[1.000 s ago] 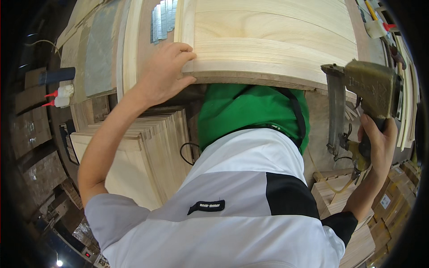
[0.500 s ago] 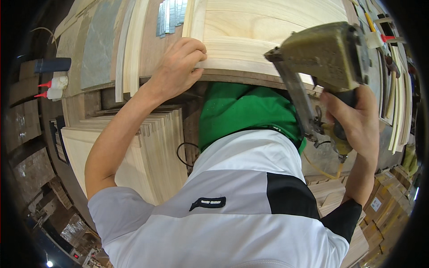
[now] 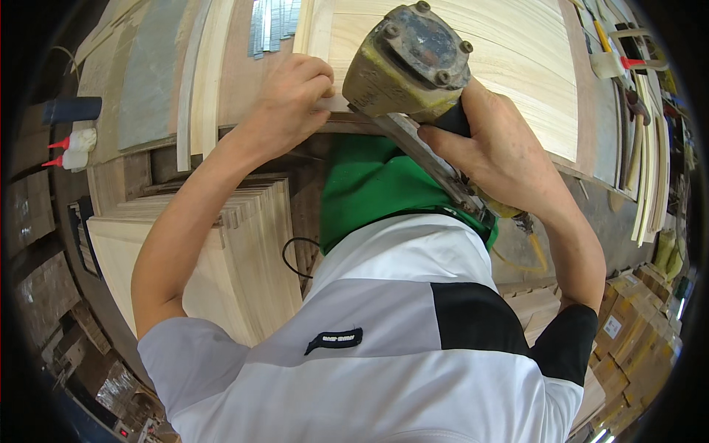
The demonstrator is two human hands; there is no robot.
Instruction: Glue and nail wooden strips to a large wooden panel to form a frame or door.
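A pale wooden panel (image 3: 509,88) lies on the workbench in front of me. My left hand (image 3: 294,102) is closed at the panel's near left corner, fingers curled over the wood and thumb at the front edge. In my right hand (image 3: 502,144) is a worn yellow-green pneumatic nail gun (image 3: 391,81), gripped by its dark handle. Its nose is over the panel's front edge, close to my left fingers; the gun body hides the exact contact. A hose hangs from the handle's end.
Silvery fastener strips (image 3: 272,28) lie on the bench beyond my left hand. Stacked wooden panels (image 3: 244,244) stand below the bench at left. Glue bottles (image 3: 77,148) sit at the left, another bottle (image 3: 607,65) and a hammer (image 3: 635,111) at the right. Cardboard boxes (image 3: 628,325) fill the lower right.
The nail gun has swung left and turned, from the right side to the panel's front edge beside my left hand. My left hand has barely moved.
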